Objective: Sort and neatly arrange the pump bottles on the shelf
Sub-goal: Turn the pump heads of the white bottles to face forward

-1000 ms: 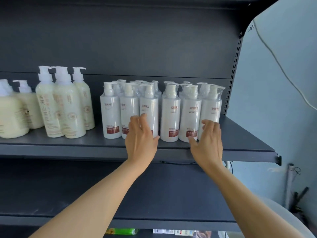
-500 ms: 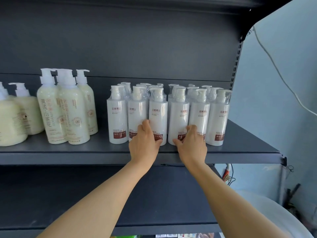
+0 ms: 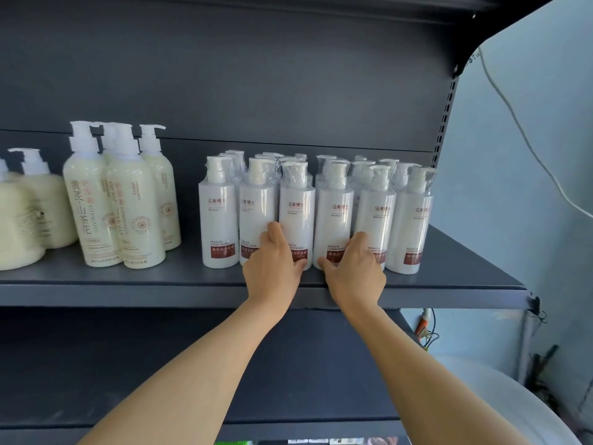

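The left hand [image 3: 272,268] and right hand [image 3: 354,271] are covering the lower labels of the white bottles [image 3: 296,220] in front; rear rows are showing only wrapped pump tops. Cream bottles [image 3: 19,226] at the left edge are blurring and getting cut off

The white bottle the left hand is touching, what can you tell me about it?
The white bottle stands upright, third from the left in the front row on the dark shelf. It looks like glossy plastic in clear shrink wrap, with a cream pump on top. It has brown lettering and a dark red label low down. The left hand rests against its lower front, partly hiding the label. Its neighbours stand close on both sides.
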The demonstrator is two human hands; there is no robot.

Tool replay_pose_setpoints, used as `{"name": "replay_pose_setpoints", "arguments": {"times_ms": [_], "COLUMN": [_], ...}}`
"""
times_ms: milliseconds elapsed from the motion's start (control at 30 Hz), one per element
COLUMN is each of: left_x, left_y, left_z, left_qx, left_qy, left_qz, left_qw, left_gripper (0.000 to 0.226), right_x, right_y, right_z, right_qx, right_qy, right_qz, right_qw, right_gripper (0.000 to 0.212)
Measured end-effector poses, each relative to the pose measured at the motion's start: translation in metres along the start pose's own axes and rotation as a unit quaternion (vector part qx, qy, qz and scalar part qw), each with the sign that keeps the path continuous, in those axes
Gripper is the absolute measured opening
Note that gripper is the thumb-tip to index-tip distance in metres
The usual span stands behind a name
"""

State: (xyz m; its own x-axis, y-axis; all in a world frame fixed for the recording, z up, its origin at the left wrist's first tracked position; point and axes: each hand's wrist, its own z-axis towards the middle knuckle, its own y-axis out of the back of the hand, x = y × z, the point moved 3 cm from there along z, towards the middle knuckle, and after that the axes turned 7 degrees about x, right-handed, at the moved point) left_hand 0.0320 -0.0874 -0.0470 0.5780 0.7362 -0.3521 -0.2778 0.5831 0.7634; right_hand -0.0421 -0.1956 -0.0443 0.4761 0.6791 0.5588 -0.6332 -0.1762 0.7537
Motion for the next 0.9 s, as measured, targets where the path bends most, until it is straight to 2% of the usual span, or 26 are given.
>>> {"name": "replay_pose_setpoints", "arguments": {"times_ms": [233,367,500,567,633,700,800,900], "left_x": [0.004,0.034,0.079,0.097,0.108,0.113,0.12,0.127], "left_y": [0.008,0.028,0.04,0.041,0.039,0.034,0.033,0.031], "left_z": [-0.002,-0.007,0.003,0.012,0.019,0.024,0.032,0.037], "left_qx": [0.007,-0.066,-0.128,-0.094,0.002,0.093,0.13,0.152], "left_qy": [-0.009,-0.015,0.015,0.03,0.048,0.046,0.054,0.058], "left_qz": [-0.024,-0.056,-0.074,-0.124,-0.239,-0.323,-0.346,-0.328], "left_qw": [1.0,0.996,0.989,0.987,0.97,0.941,0.928,0.931], "left_gripper": [0.06,0.054,0.073,0.086,0.095,0.092,0.079,0.069], "right_x": [-0.004,0.005,0.027,0.035,0.04,0.042,0.044,0.044], "right_y": [0.003,0.012,0.007,-0.001,-0.01,-0.016,-0.021,-0.024], "right_z": [-0.002,-0.009,-0.014,-0.017,-0.02,-0.021,-0.019,-0.018], "right_qx": [0.03,0.001,0.031,0.05,0.056,0.051,0.028,0.01], "right_qy": [0.014,0.093,0.138,0.131,0.115,0.094,0.074,0.065], "right_qz": [0.048,0.071,0.067,0.059,0.054,0.052,0.047,0.042], "right_qw": [0.998,0.993,0.988,0.988,0.99,0.993,0.996,0.997], "right_gripper": [0.04,0.035,0.044,0.046,0.048,0.049,0.047,0.045]}}
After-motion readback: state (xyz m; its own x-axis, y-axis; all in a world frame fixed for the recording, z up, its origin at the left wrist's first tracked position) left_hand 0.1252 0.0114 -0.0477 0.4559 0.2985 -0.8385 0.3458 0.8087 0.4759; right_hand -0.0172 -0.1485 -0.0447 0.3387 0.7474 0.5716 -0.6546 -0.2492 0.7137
